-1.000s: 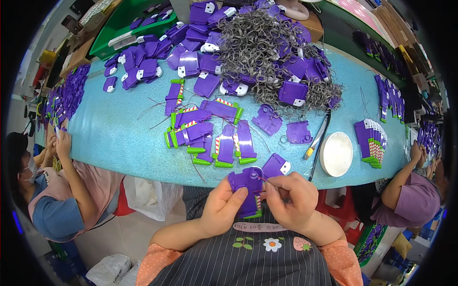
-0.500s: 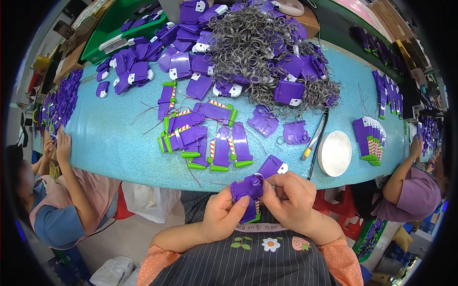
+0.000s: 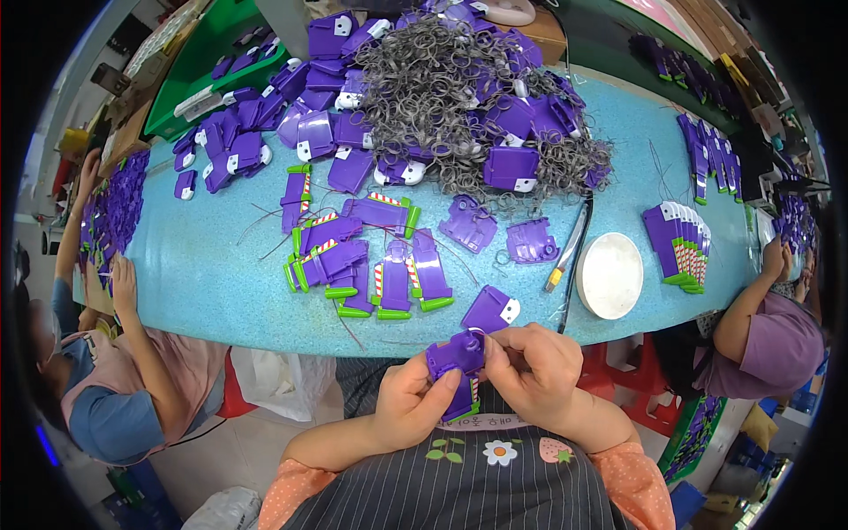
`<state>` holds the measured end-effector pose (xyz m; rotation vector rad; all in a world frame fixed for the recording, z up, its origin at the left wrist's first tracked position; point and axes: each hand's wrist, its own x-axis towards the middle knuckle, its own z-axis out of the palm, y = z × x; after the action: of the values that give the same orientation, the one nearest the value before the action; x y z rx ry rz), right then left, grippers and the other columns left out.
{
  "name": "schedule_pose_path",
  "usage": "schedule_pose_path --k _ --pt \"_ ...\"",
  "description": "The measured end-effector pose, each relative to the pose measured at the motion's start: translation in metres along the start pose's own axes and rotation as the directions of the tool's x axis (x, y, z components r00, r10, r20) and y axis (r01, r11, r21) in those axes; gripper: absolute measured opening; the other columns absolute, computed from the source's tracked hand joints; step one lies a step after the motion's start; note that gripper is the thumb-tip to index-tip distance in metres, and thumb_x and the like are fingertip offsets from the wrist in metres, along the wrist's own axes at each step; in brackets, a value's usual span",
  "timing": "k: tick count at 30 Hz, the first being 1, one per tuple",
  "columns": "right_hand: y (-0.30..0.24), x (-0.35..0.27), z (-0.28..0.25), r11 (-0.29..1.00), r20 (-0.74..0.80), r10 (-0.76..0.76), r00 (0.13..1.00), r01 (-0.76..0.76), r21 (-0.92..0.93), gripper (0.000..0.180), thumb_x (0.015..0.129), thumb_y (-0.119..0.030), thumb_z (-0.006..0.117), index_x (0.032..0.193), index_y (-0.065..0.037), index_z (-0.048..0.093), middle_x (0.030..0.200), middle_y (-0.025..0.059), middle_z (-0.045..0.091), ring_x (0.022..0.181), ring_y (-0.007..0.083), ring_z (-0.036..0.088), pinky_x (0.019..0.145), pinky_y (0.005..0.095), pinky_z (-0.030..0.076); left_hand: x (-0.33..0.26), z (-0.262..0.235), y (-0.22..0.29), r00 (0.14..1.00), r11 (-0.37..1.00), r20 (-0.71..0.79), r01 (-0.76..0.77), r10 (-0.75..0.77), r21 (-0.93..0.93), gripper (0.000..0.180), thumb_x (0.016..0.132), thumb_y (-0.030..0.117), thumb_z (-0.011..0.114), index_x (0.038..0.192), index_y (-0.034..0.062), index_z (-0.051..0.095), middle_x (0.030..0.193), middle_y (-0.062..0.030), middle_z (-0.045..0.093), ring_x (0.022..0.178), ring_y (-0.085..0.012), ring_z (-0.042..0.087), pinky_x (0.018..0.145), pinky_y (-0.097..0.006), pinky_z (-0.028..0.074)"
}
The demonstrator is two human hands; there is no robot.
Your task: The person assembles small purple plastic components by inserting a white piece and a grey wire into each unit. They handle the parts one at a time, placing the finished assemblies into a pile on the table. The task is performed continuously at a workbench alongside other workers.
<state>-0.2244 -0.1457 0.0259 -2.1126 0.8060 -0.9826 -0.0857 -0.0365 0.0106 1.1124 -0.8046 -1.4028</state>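
Observation:
Close to my body, my left hand (image 3: 412,402) grips a purple plastic wing piece (image 3: 449,358) between thumb and fingers, its hollow inner side up. Below it shows a purple section with a green tip and a red-and-white striped edge. My right hand (image 3: 541,371) is closed in a pinch at the upper right corner of this piece, beside a thin pale curved wire; what lies between the fingertips is hidden. Just beyond my hands lies a purple panel with a white end (image 3: 488,309). Two open purple shells (image 3: 468,223) rest farther up the table.
A heap of grey wire springs (image 3: 433,88) covers purple panels at the back. Several green-tipped wings (image 3: 409,276) with thin wires lie left of centre. A knife (image 3: 565,252), a white bowl (image 3: 609,276) and fanned wings (image 3: 678,243) are rightward. People work at both sides.
My view has shifted a little, so the table's contents appear farther left. My hands keep nearly the same hold on the wing piece. The person at left has raised an arm toward the pile there.

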Motion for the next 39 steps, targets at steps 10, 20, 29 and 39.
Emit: schedule_pose_path --k 10,20,29,39 --pt "0.003 -0.005 -0.003 0.998 0.081 -0.038 0.996 0.034 0.053 0.017 0.075 -0.005 0.066 0.089 0.0 0.056 0.069 0.0098 0.054 0.048 0.0208 0.052 0.043 0.0301 0.039 0.001 0.006 0.002 0.982 0.887 -0.006 -0.166 0.186 0.431 0.03 0.085 0.001 0.053 0.114 -0.0064 0.051 0.083 -0.0122 0.065 0.067 -0.0134 0.063 0.058 -0.026 0.048" --pt "0.003 0.036 -0.01 0.939 0.563 0.092 0.821 -0.26 0.226 0.036 0.09 -0.027 0.05 0.113 0.002 0.046 0.095 0.0171 0.051 0.076 0.0296 0.054 0.067 0.0361 0.044 0.01 -0.005 0.012 0.858 0.484 0.162 -0.42 0.488 0.767 0.035 0.074 -0.005 0.058 0.108 -0.011 0.051 0.069 -0.0125 0.058 0.052 -0.0213 0.058 0.048 -0.032 0.046" --pt "0.005 0.017 0.017 0.967 0.33 0.081 0.941 -0.154 0.204 0.037 0.09 -0.023 0.05 0.114 0.004 0.047 0.09 0.0168 0.053 0.073 0.0279 0.056 0.06 0.034 0.045 0.007 -0.011 0.013 0.846 0.405 0.149 -0.391 0.512 0.826 0.037 0.073 -0.004 0.059 0.108 -0.0131 0.051 0.071 -0.0128 0.06 0.051 -0.0199 0.058 0.047 -0.03 0.046" --pt "0.021 0.047 -0.008 0.853 0.304 0.241 0.922 -0.351 0.387 0.008 0.08 -0.005 0.062 0.076 -0.001 0.056 0.08 0.0061 0.057 0.075 0.0139 0.054 0.067 0.0276 0.042 0.006 -0.011 0.016 0.859 0.772 0.47 -0.436 0.204 0.462 0.032 0.077 0.0 0.057 0.108 -0.0055 0.051 0.079 -0.0184 0.06 0.062 -0.0282 0.062 0.055 -0.035 0.05"
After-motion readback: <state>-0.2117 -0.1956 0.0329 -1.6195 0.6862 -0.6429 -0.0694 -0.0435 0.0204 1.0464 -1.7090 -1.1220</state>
